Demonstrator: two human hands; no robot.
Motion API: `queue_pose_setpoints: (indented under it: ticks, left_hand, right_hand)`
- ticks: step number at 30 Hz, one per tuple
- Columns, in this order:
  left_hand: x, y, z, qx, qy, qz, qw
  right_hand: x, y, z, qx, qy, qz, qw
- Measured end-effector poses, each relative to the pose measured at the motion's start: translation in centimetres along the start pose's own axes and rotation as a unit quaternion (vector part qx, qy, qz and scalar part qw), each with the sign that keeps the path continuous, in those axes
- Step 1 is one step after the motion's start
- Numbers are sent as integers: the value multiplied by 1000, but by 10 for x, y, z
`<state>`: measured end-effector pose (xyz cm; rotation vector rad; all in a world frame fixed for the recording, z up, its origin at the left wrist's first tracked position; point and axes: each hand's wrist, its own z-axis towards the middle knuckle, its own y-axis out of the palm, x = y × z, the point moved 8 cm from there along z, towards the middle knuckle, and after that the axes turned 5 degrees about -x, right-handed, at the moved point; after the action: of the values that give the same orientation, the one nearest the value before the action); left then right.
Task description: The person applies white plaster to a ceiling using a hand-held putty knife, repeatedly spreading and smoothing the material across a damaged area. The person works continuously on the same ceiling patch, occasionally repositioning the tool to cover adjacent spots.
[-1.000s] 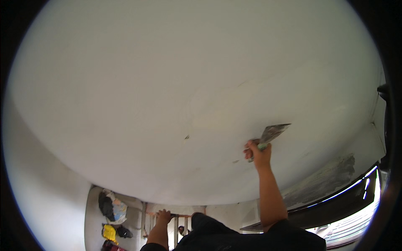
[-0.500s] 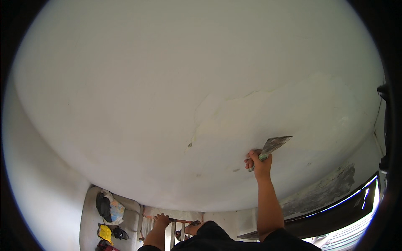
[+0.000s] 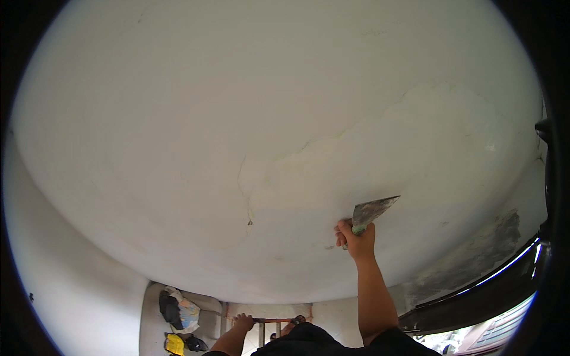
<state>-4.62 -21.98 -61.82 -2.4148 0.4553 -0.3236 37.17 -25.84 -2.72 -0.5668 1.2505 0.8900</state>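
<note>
in the head view, your right hand [image 3: 356, 237] is closing around the handle of one scraper [image 3: 375, 209], and its fingers are curling inward on the grip. the scraper is sitting right of centre, in front of a broad pale surface [image 3: 196, 107]; its flat metal blade is flaring into a wedge, smeared dark and dull, and its handle is showing green under pale crust. you are pointing the blade's sharp corner up and to the right; whether its edge is touching the surface, i cannot tell.

the pale surface is looking smooth and matte, with a creamier patch [image 3: 332, 172] spreading across it. one thin crack [image 3: 240, 175] is winding down to one small chip [image 3: 250, 223]. lower right, a rough grey patch [image 3: 496, 249] is showing mottled texture above a dark frame [image 3: 475, 310].

your left hand [image 3: 242, 322] is resting low, by the end of a reddish bar [image 3: 285, 320], with two pale uprights showing beneath; how tightly its fingers are gripping, i cannot tell.

at lower left, four things are lying together: one black bundle [image 3: 169, 310], one crinkled patterned bag [image 3: 189, 314], one yellow item [image 3: 174, 343] and one small black item [image 3: 196, 343].
</note>
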Motion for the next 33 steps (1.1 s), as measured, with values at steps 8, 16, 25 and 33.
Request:
queue_pose_setpoints:
  ticks: [8,16,25,33]
  left_hand:
    - [200,-227,-142,19,392,62,918]
    - [292,-515,-529,681,585,125,422]
    - [373,-570,-530,770,524,140,336]
    - [363,-575,-526,769,552,54,319]
  right_hand:
    - [-48,11,-23,-69,22,-162,984]
    - [-135,22,-31,-173,-83,-89,977]
    - [-148,1,-20,-174,-60,-25,983]
    - [-148,20,-56,-36,-28,103,994]
